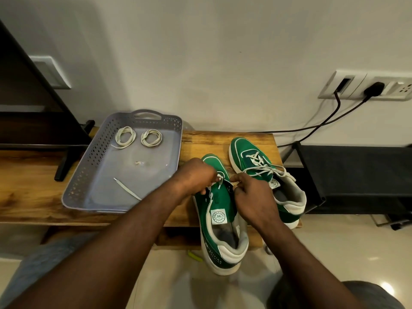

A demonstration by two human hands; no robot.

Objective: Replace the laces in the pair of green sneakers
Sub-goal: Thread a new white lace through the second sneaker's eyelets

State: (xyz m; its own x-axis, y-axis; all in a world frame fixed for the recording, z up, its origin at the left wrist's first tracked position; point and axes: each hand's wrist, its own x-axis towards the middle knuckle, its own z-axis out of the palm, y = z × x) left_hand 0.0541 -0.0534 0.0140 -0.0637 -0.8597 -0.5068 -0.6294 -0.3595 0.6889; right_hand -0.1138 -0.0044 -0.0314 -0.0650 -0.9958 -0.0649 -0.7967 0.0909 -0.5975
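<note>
Two green sneakers stand on a wooden bench (196, 143). The near sneaker (219, 221) overhangs the front edge, its tongue bare of lacing except at the toe end. My left hand (196, 177) and my right hand (252, 192) meet over its lower eyelets, each pinching a white lace (219, 183) there. The far sneaker (263, 172) sits to the right, laced in white with loose ends. Two coiled white laces (124, 136) (151, 137) and one loose lace end (127, 188) lie in a grey tray (93, 170).
The tray sits on the bench to the left of the shoes. A dark stand leg (66, 161) rests on the bench at far left. A black rack (347, 175) stands to the right. Cables (323, 123) run from wall sockets (365, 88) behind it.
</note>
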